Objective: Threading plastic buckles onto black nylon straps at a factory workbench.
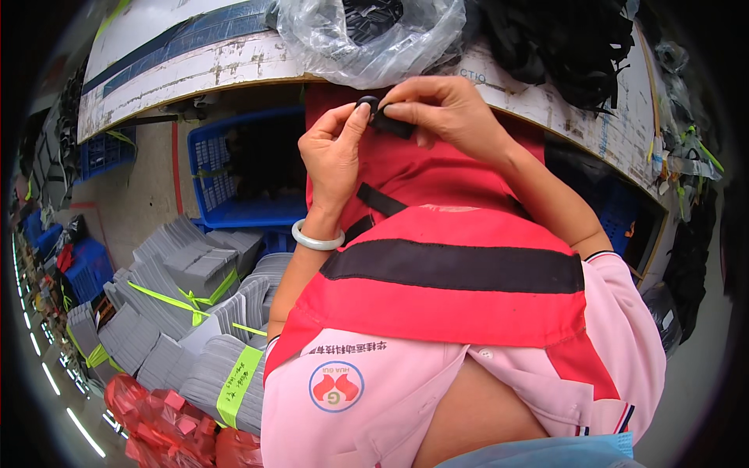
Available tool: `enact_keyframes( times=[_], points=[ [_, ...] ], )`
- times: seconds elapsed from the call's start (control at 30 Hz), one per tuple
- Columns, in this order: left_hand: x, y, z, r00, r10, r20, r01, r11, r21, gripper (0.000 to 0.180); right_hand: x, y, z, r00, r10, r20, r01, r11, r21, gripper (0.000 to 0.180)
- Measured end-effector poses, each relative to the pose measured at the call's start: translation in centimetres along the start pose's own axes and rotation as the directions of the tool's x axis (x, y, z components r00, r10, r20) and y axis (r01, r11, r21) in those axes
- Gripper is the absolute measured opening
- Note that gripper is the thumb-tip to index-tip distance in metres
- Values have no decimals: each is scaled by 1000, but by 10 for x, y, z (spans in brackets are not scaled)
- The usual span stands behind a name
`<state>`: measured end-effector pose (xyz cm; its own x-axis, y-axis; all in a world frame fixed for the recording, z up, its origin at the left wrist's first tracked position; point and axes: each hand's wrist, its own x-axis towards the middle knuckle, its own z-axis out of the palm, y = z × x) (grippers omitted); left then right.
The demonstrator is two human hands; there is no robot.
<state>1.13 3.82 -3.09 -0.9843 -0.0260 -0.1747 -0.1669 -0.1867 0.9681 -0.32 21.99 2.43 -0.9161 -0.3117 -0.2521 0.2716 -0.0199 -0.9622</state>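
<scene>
Both my hands are raised over my lap at the table's near edge. Between them is a small black piece (396, 127), perhaps a strap end or a plastic fitting; its exact kind does not show. My left hand (331, 152), with a pale bangle at the wrist, pinches a rounded black end of it between thumb and forefinger. From the other side my right hand (449, 113) grips the same piece with thumb and fingertips. A red apron (445, 234) with a black band covers my lap beneath them.
Just beyond my hands, a clear plastic bag (328, 39) of black pieces lies on the worn white table (226, 66). Black straps (562, 54) heap to its right. At left stand a blue crate (207, 171), grey foam pads (148, 343) tied with yellow-green bands, and a red bag (148, 413).
</scene>
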Motion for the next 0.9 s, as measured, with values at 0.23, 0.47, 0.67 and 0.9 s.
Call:
enact_keyframes(
  times=[0.23,0.47,0.67,0.9],
  points=[
    [-8,0,5,999,3,44,-6,998,59,17,1,19,5,988,139,-69,-144,987,-71,20],
    [-7,-7,1,970,204,128,-216,973,84,20,5,24,3,980,199,10,-199,977,79,24],
    [-6,-3,-7,974,164,158,-177,982,72,17,8,31,-5,952,296,82,-307,922,234,21],
    [-18,22,-30,940,-31,340,22,999,30,13,10,34,-4,966,244,80,-256,943,214,21]
  ],
)
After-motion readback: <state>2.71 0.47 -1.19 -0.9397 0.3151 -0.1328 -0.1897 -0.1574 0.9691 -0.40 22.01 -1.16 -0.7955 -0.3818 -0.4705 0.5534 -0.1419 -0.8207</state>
